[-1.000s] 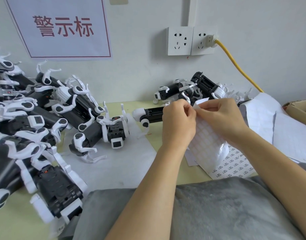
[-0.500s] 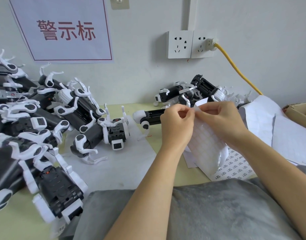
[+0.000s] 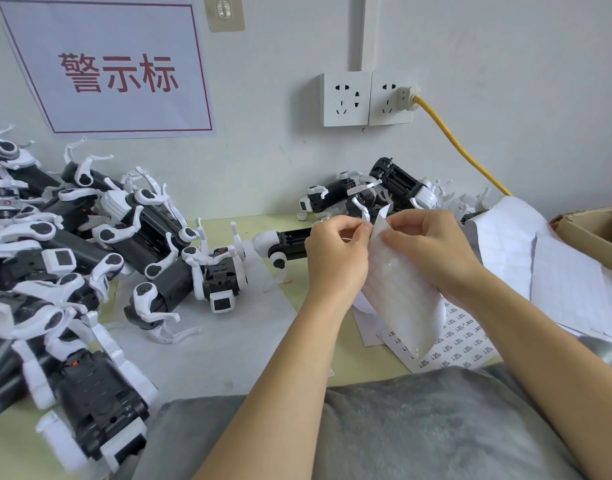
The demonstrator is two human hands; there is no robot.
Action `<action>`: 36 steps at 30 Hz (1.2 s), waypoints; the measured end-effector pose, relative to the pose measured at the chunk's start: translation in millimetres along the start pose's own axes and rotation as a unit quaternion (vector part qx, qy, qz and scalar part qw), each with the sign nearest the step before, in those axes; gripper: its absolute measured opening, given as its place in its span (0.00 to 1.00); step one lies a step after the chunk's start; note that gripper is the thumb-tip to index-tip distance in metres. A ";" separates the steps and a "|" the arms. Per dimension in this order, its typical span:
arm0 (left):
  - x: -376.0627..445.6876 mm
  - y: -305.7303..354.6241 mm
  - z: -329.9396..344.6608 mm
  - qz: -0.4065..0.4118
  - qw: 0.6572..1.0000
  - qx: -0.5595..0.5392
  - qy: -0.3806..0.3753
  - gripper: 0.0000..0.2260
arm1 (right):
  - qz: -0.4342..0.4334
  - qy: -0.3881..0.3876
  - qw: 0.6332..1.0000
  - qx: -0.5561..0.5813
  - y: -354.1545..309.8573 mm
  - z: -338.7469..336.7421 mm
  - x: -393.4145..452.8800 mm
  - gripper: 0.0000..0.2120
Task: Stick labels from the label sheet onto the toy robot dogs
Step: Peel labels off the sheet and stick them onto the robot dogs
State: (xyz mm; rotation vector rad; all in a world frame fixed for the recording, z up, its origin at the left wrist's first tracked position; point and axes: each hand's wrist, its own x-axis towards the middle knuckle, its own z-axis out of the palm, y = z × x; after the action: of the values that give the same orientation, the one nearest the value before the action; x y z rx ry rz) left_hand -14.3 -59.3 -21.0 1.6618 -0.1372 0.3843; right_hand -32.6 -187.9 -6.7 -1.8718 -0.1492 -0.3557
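pale wall behind with a red-lettered sign point(image 3: 114, 69), double socket point(image 3: 368, 98) and a yellow cable point(image 3: 460, 147); greenish surface point(image 3: 299, 282) below. toy robot dogs point(image 3: 131, 233) heaped at left, a few more at the back near the wall, one lying just behind the hands. label sheet point(image 3: 401, 303) held upright between both hands, above a printed sheet point(image 3: 457, 344) lying flat. right hand point(image 3: 432, 251) grips the sheet's upper edge, fingers curled round it. left hand point(image 3: 335, 258) pinches at the top corner, thumb and forefinger closed, probably on a label; too small to tell whether one is lifted.

risk, as a judgement: a label this small could fold onto itself or stick to a fingertip if peeled too fast; the limp sheet could buckle if the right-hand grip slackens.

versus one second ago: hands sit a touch lower and the left has drawn slightly away from the right; view tilted down a little. dogs unmoved.
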 end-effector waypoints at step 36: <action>5.4 1.9 -1.1 -0.056 0.981 -0.123 0.140 0.08 | -0.108 -0.052 0.993 0.000 -19.1 37.3 -10.2 0.26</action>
State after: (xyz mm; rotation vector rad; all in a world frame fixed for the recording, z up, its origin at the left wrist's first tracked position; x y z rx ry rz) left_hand -10.0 -57.8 -17.3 1.3512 0.1146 0.4904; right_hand -41.2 -145.7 -3.4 -1.8798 -0.4251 -0.4061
